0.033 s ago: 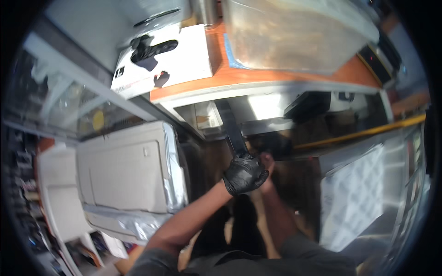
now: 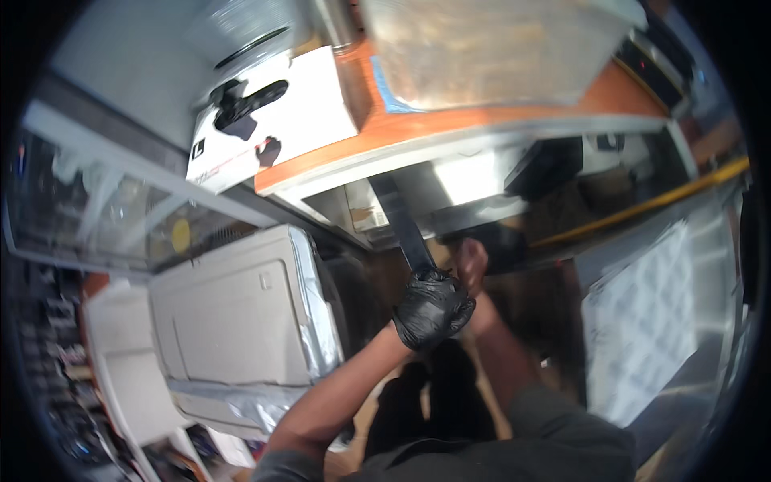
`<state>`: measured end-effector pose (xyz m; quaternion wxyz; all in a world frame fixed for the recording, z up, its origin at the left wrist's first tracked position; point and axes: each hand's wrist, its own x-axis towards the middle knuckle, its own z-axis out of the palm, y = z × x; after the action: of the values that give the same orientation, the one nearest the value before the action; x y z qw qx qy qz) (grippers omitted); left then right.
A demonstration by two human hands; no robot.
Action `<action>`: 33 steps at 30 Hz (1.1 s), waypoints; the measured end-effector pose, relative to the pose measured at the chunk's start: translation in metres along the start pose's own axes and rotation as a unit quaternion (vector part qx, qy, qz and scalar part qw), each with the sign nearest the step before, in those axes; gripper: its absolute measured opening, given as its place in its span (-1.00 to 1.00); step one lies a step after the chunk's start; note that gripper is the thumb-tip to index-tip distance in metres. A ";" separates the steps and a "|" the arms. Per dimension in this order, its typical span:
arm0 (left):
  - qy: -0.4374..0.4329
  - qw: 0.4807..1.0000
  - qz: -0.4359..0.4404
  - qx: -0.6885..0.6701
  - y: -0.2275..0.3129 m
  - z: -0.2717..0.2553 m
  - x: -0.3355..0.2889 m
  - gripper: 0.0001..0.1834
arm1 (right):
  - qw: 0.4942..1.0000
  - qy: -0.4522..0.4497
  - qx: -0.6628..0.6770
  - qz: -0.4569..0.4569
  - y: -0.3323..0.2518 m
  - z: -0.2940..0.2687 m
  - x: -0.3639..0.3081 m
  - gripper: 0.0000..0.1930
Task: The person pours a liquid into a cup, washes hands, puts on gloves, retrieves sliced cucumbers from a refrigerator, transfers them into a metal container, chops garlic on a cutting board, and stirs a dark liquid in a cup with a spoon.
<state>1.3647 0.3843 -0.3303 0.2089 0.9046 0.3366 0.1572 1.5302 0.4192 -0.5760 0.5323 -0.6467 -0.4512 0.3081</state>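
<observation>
My left hand [image 2: 434, 309] wears a black glove and is closed, its fingers curled in. What it grips, if anything, is hidden in the black folds. A long dark strip [image 2: 406, 230] runs from under the counter edge down to the fist; I cannot tell whether the hand touches it. Close on the right is my bare right hand [image 2: 472, 261], raised beside the gloved one, its fingers smeared by motion. On the counter ahead lies a white glove box [image 2: 315, 120] with pictures of black-gloved hands.
An orange-topped counter [image 2: 450, 120] crosses ahead, bearing a large cloudy plastic container [image 2: 482, 56]. To the left stands a beige lidded chest [image 2: 233, 313] with silver tape. A metal surface with a patterned white sheet [image 2: 642, 329] lies at right, beside a yellow rail [image 2: 642, 201].
My right hand is slightly higher and shows more beside the gloved left hand. The whole view has shifted a little; the left fist stays closed.
</observation>
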 end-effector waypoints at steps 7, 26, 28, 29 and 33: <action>-0.090 0.984 0.001 0.156 -0.010 -0.019 -0.032 -0.73 | 0.959 0.231 0.143 0.074 0.012 0.161 0.252 -0.78; 0.187 0.902 -0.372 -0.114 0.022 -0.002 -0.075 -0.41 | 0.842 0.136 0.411 0.321 -0.067 0.107 0.199 -0.71; 0.226 0.843 -0.442 -0.206 0.024 -0.003 -0.087 -0.46 | 0.834 0.109 0.437 0.318 -0.100 0.071 0.130 -0.63; 0.210 0.831 -0.449 -0.254 0.024 -0.008 -0.094 -0.48 | 0.838 0.113 0.411 0.340 -0.119 0.051 0.095 -0.65; 0.079 0.845 -0.463 -0.256 0.019 -0.022 -0.115 -0.39 | 0.828 0.096 0.421 0.357 -0.207 -0.036 -0.043 -0.74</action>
<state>1.2829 0.2999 -0.3190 0.4541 0.5430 0.6794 0.1933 1.4913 0.3706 -0.3707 0.6463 -0.5024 0.0379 0.5732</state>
